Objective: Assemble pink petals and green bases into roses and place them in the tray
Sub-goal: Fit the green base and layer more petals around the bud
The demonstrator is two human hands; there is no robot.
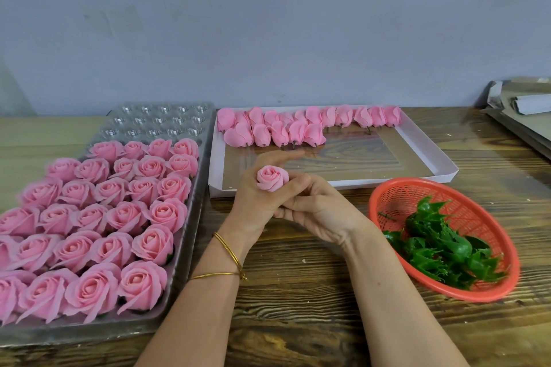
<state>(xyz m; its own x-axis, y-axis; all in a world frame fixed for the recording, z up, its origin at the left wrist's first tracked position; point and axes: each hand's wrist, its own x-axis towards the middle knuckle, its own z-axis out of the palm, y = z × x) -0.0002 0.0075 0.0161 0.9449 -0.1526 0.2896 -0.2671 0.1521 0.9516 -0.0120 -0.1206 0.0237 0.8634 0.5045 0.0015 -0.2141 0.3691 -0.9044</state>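
Two hands meet over the middle of the wooden table (298, 301), their forearms coming in from its near edge, the left wrist ringed by gold bangles (229, 250). The left hand (253, 202) grasps a pink rosebud (272, 178) upright in its curled fingers, forefinger stretched out past it. The right hand (319, 208) presses close from the right, fingers curled in and clasping the bud low down. Whether a green base is already seated under the petals is hidden by the fingers. By the look of it, this is the joining step for one more flower. Along the table's left side lies the clear plastic tray (190, 235), most of its rows packed with finished roses (89, 217); only the empty cells (158, 122) in the few rows at its far end are left to fill. Toward the right edge sits a red mesh basket (447, 188), tipped up toward the person, with a loose heap of green bases (441, 244) in its near half. Beyond the hands is a shallow white cardboard box (423, 143), its floor mostly bare, with roughly two rows of pink petal buds (280, 128) on short stems lined along its far wall. The task therefore seems well past halfway: a couple of dozen buds remain, about enough for the vacant cells. At the far right corner rests a stack of cardboard scraps (524, 116).
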